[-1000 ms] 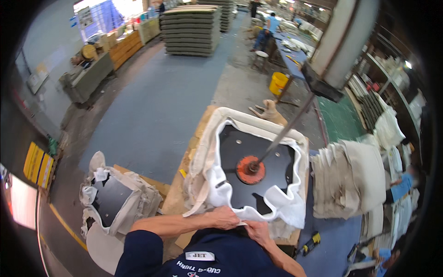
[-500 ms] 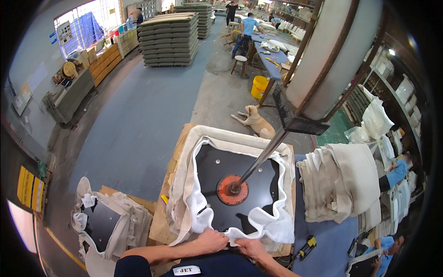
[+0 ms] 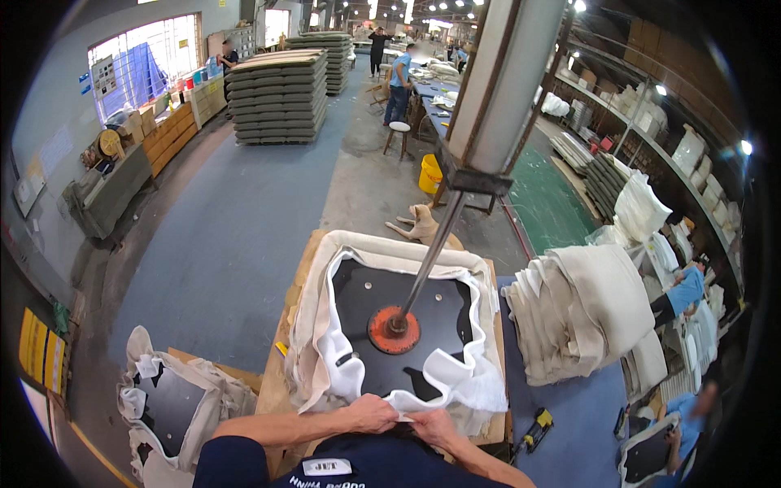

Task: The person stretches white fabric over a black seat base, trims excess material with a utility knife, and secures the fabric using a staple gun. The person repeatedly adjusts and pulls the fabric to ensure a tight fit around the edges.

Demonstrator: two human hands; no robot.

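In front of me on a wooden worktop lies a beige seat cushion cover (image 3: 313,333) with a white lining (image 3: 480,389) folded up around a black panel (image 3: 366,293). A metal rod ending in a round red press disc (image 3: 394,329) bears down on the panel. At the near edge, my left hand (image 3: 373,413) is closed on the white lining. Close beside it, my right hand (image 3: 431,426) pinches the same edge, nearly touching the left. The fingertips are partly hidden in the fabric.
A stack of beige covers (image 3: 586,317) and a yellow-black power tool (image 3: 534,429) lie on the blue table at right. Another cushion with a black panel (image 3: 175,407) stands at lower left. A dog (image 3: 423,224) lies beyond the worktop. A person (image 3: 687,415) works at lower right.
My view has tilted up and shifted, so the scene sits further left. My hands have drawn closer together along the lining's near edge.
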